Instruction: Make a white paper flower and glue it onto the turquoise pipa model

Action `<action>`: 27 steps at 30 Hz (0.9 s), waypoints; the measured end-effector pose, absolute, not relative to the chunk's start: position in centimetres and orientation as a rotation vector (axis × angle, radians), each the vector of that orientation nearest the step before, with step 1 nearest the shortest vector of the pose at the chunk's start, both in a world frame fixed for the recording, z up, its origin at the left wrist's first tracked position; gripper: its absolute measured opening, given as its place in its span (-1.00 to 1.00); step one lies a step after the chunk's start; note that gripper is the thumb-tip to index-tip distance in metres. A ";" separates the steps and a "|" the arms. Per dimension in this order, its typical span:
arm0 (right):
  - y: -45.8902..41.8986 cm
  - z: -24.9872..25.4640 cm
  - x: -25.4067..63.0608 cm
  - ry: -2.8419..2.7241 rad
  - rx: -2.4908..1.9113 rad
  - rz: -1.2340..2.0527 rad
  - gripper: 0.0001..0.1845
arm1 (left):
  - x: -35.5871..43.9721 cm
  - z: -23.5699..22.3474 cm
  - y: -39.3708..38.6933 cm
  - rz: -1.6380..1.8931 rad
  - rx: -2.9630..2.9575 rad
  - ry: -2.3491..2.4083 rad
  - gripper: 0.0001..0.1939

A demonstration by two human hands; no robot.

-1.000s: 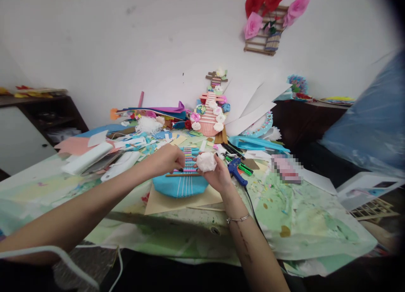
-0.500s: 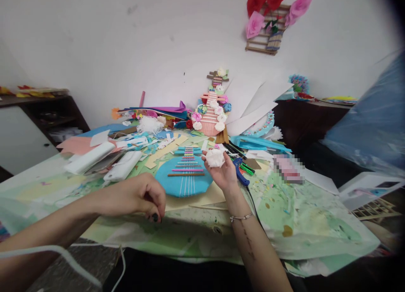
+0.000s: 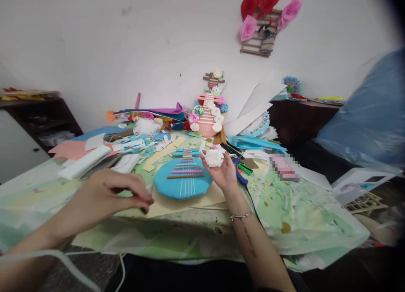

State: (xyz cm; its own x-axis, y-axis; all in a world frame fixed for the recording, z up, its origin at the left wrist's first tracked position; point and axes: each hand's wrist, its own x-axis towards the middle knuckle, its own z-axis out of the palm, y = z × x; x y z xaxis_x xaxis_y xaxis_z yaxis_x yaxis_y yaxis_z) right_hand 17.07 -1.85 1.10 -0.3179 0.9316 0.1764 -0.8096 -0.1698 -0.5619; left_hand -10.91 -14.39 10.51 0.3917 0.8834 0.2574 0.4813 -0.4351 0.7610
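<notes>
Paper flower (image 3: pixel 214 158), white and crumpled, sits in the upturned, half-curled right hand (image 3: pixel 224 174), probably cradled to keep its shape. The left hand (image 3: pixel 109 196) is nearly pinched; whether it holds anything I cannot tell. Between them a blue lute model (image 3: pixel 166 183) lies on tan card (image 3: pixel 210 198) over the tabletop (image 3: pixel 268 203).

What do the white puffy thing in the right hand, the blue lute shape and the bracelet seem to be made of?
White puffy thing in the right hand: probably matte tissue or crepe paper, given its crumpled look.
Blue lute shape: perhaps paper or felt; its face looks even and dull.
Bracelet: likely polished metal, being thin and silvery.
</notes>
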 end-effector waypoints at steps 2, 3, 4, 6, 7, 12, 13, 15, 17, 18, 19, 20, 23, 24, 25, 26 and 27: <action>-2.0 1.2 16.9 -0.712 -0.247 1.768 -0.60 | -7.8 10.7 -12.7 0.985 2.061 1.217 -0.90; -2.1 1.2 16.8 -0.729 -0.248 1.761 -0.62 | -6.3 10.6 -11.6 1.016 2.105 1.191 -0.90; -2.1 1.3 16.6 -0.745 -0.253 1.750 -0.63 | -4.8 10.3 -10.4 1.046 2.147 1.155 -0.88; -2.2 1.3 16.4 -0.776 -0.267 1.718 -0.64 | -2.0 9.6 -8.0 1.109 2.217 1.108 -0.88; -2.2 1.2 16.3 -0.788 -0.273 1.694 -0.64 | -0.8 9.2 -6.9 1.125 2.246 1.106 -0.87; -2.2 1.0 15.9 -0.852 -0.260 1.546 -0.66 | 3.3 7.2 -3.5 1.133 2.226 1.317 -0.86; -2.2 0.9 15.8 -0.868 -0.255 1.522 -0.66 | 3.7 6.9 -3.3 1.136 2.211 1.349 -0.87; -2.2 0.8 15.7 -0.905 -0.259 1.473 -0.65 | 4.1 6.4 -3.1 1.138 2.194 1.384 -0.87; -2.1 0.6 15.6 -0.937 -0.285 1.410 -0.64 | 4.2 6.1 -3.1 1.126 2.193 1.391 -0.86; -2.1 0.6 15.6 -0.950 -0.302 1.373 -0.64 | 4.3 6.0 -3.1 1.118 2.198 1.393 -0.85; -2.1 0.5 15.6 -0.962 -0.319 1.338 -0.64 | 4.3 6.0 -3.2 1.108 2.208 1.394 -0.83; -2.1 0.4 15.6 -0.974 -0.335 1.302 -0.64 | 4.3 6.0 -3.2 1.096 2.221 1.394 -0.82; -2.0 0.1 15.6 -0.999 -0.370 1.226 -0.65 | 4.5 6.2 -3.4 1.062 2.261 1.384 -0.77; -1.9 0.1 15.6 -1.001 -0.373 1.213 -0.65 | 4.5 6.3 -3.5 1.054 2.270 1.378 -0.75; -1.9 0.0 15.6 -1.000 -0.371 1.208 -0.65 | 4.6 6.5 -3.6 1.048 2.276 1.373 -0.74; -1.9 0.0 15.6 -0.995 -0.367 1.206 -0.65 | 4.6 6.6 -3.7 1.044 2.279 1.370 -0.73; -1.8 0.0 15.7 -0.988 -0.362 1.207 -0.65 | 4.7 6.8 -3.8 1.041 2.280 1.367 -0.72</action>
